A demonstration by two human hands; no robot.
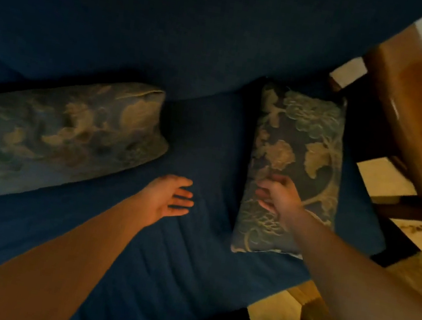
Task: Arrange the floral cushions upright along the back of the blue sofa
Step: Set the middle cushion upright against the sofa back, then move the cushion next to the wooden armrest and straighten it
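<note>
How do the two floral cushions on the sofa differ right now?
The left cushion lies lengthwise along the sofa back, untouched; the right cushion lies flat across the seat, end toward the back, with the right hand on it. The left looks longer. Both share a blue-and-tan floral fabric.

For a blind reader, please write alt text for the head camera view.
The right hand rests on a floral cushion lying flat on a blue sofa; the left hand hovers open. A second cushion lies left.
</note>
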